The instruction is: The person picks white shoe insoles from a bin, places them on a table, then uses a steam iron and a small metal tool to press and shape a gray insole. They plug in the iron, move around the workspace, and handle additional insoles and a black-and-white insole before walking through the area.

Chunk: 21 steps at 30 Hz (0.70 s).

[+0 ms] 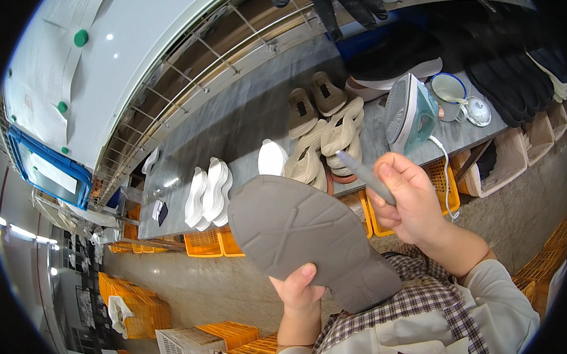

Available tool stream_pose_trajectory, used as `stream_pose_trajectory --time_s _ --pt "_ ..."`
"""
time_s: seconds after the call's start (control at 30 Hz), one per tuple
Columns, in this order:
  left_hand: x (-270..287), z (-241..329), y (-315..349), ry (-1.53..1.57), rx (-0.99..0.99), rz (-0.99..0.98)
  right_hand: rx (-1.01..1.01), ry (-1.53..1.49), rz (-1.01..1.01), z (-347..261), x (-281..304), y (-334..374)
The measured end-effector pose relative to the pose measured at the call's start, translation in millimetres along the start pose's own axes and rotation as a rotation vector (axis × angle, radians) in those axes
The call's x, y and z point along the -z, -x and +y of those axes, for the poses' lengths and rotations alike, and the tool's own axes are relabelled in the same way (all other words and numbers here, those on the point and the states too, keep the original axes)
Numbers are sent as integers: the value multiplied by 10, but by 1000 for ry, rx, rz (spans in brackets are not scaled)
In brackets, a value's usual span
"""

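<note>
My left hand [300, 290] grips the edge of a large grey shoe sole [298, 227], its thumb lying on the face. Raised lines cross on that face, and the broad end points up and left. To its right my right hand [406, 200] is raised, fingers closed round a slim grey pen-like stick [364, 176]. The stick's narrow tip points up and left, apart from the sole; its exact kind does not show. Beyond the sole, beige shoe parts [308, 154] and a white sole [272, 157] lie on the grey table [242, 109].
A steam iron [414, 115] stands tilted on the table near a blue-rimmed mug [448, 89] and its lid [478, 111]. White soles [216, 189] lie left; black shoe pieces [501, 82] are piled right. Black gloves [345, 3] hang from the wire rack [228, 59]. Orange crates [146, 303] stand below.
</note>
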<state>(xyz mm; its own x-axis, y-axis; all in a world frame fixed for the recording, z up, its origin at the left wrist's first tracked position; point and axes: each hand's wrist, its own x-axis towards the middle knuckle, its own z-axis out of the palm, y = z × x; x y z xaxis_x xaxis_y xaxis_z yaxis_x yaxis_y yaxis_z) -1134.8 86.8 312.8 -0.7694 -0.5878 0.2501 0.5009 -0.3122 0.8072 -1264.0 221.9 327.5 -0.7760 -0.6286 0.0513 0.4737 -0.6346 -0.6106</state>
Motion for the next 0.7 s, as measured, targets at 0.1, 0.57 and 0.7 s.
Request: stream_pose_trajectory --time_s 0.1,0.57,0.7 --pt "47 14 34 70 30 47 -40 12 44 7 4 -1" --pt "173 113 -18 15 74 77 207 418 -175 11 -16 -12" --pt "185 330 -219 -15 230 33 501 969 -357 -335 -117 -172"
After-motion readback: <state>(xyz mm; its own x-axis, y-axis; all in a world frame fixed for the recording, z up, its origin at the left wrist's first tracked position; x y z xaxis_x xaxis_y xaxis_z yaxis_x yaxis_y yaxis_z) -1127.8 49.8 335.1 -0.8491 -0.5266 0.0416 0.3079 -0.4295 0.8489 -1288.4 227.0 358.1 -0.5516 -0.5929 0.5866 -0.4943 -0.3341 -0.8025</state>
